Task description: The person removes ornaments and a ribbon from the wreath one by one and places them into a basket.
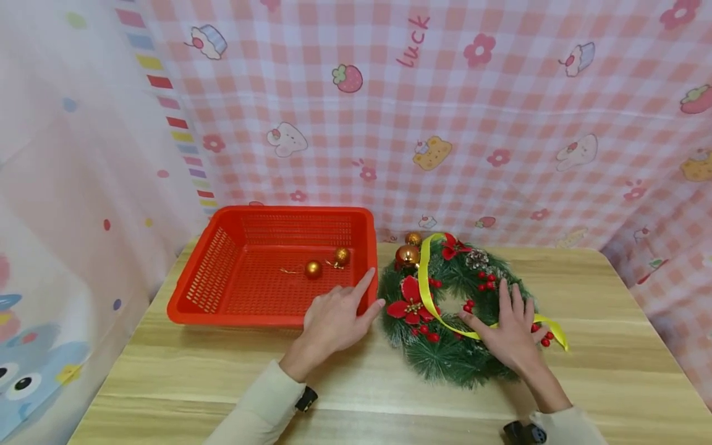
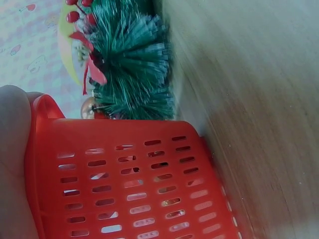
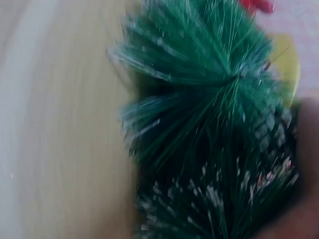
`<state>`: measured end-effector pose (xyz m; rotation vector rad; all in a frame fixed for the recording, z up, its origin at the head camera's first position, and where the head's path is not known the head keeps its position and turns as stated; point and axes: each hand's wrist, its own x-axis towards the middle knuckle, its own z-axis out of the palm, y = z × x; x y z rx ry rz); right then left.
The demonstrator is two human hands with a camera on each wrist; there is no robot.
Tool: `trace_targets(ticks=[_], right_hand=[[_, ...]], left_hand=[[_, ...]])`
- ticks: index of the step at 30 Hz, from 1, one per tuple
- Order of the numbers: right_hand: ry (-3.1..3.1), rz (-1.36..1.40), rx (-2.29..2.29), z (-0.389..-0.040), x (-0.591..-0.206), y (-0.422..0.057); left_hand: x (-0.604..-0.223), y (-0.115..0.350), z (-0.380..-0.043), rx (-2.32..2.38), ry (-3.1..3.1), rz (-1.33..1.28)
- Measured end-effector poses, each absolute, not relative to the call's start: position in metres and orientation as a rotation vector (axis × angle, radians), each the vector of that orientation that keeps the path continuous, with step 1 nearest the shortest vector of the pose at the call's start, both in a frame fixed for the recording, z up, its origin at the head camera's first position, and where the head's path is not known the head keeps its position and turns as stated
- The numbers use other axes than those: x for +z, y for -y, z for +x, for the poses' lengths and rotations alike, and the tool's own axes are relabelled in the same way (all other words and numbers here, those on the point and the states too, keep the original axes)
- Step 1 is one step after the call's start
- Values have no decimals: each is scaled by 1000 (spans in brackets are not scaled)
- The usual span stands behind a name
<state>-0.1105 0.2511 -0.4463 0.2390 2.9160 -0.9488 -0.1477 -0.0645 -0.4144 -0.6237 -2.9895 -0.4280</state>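
Observation:
A green wreath [image 1: 439, 352] lies on the table, trimmed with red poinsettias [image 1: 412, 301], red berries [image 1: 487, 282] and a pine cone [image 1: 476, 259]. Yellow ribbon [image 1: 425, 278] trails loosely across it. My right hand [image 1: 514, 330] rests on the wreath's right side, fingers spread; the right wrist view shows its green needles [image 3: 199, 74] up close. To the left stands a red plastic basket [image 1: 222, 318] holding two gold baubles [image 1: 313, 269]. Over its front right corner lies my left hand [image 1: 336, 318], index finger and thumb extended; its other fingers are largely hidden.
A copper-coloured bauble [image 1: 407, 256] and a smaller gold bauble [image 1: 413, 239] sit at the wreath's back left. The wooden table [image 1: 400, 402] backs onto a pink checked cloth [image 1: 384, 117]. Another pale printed cloth [image 1: 83, 185] hangs along the left.

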Motion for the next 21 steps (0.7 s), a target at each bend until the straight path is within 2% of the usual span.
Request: trace_targets(ticks=[12,21], right_hand=[[-2869,-227,-861,-131,-443,-303],[-2995,-287,-834,-124,-434,-301]], left_hand=[[-415,63,-148,-425,3006,-623],[-416,65,-148,-420,3008,-592]])
